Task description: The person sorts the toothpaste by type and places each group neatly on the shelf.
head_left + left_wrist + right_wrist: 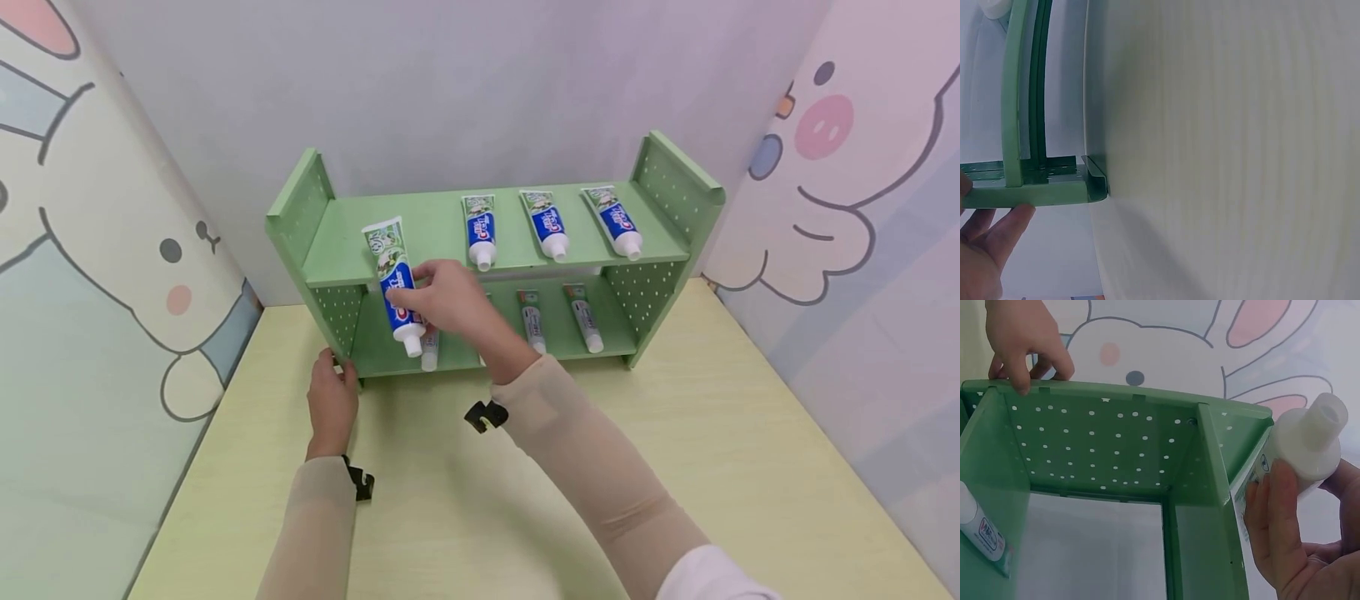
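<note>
My right hand (450,300) grips a blue, green and white toothpaste tube (400,287) by its middle, cap end down toward me, in front of the upper board's left part. From the right wrist view, fingers and thumb wrap the tube just under its white cap (1322,422). Low on the left, my left hand (332,400) holds the front edge of the left side panel (1054,195) of the green shelf (397,208), with fingers bent over that edge. Three similar toothpaste tubes, one of them the middle tube (545,223), lie on the upper board, caps forward.
On the lower board lie several slimmer grey-white tubes, including a right-hand tube (583,317); my right hand and the held tube partly cover others. The shelf stands on a pale wooden table (450,492), between walls (487,92) printed with cartoon animals.
</note>
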### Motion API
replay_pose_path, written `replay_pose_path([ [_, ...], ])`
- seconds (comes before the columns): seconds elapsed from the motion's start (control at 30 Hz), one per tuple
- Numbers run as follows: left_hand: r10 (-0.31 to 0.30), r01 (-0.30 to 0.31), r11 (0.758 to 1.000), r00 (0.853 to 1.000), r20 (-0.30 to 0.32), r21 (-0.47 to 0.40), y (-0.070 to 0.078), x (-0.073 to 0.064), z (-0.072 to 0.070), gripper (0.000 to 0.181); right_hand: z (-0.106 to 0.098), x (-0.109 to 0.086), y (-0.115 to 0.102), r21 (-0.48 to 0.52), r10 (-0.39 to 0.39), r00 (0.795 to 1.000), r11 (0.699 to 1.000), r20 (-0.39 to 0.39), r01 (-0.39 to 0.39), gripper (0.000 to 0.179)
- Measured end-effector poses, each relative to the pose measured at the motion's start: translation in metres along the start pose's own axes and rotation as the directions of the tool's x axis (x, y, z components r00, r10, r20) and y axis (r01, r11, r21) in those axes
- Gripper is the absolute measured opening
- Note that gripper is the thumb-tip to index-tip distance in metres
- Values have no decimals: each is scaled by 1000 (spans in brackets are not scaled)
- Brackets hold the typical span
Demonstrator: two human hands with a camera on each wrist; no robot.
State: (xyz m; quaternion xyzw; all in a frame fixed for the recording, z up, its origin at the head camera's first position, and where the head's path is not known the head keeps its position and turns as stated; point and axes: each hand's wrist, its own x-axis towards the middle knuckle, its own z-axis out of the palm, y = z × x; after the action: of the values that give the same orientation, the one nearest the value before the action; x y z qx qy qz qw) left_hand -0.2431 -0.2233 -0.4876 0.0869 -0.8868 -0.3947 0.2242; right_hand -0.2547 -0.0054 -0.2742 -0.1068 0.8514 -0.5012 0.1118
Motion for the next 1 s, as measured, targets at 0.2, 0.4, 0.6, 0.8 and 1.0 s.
replay_pose_path([
  [0.2, 10, -10, 1000, 1000, -17, 5, -1, 0, 0, 34, -4, 11, -10, -14, 18, 1000, 1000, -14, -18, 61],
  [0.4, 8, -8, 1000, 1000, -15, 3, 0, 0, 0, 35, -6, 21, -15, -17, 31, 999, 999, -35, -32, 63],
  [0.6, 2, -2, 1000, 1000, -4, 5, 0, 0, -1, 34, -6, 29, -19, -57, 21, 997, 998, -75, -25, 58],
  [0.8, 2, -2, 1000, 1000, -2, 15, 0, 0, 0, 34, -7, 36, -23, -61, 23, 995, 998, -101, -29, 40],
  [1.0, 11, -11, 1000, 1000, -2, 24, -2, 0, 1, 33, -9, 42, -28, -102, 33, 993, 994, -111, -44, 30],
])
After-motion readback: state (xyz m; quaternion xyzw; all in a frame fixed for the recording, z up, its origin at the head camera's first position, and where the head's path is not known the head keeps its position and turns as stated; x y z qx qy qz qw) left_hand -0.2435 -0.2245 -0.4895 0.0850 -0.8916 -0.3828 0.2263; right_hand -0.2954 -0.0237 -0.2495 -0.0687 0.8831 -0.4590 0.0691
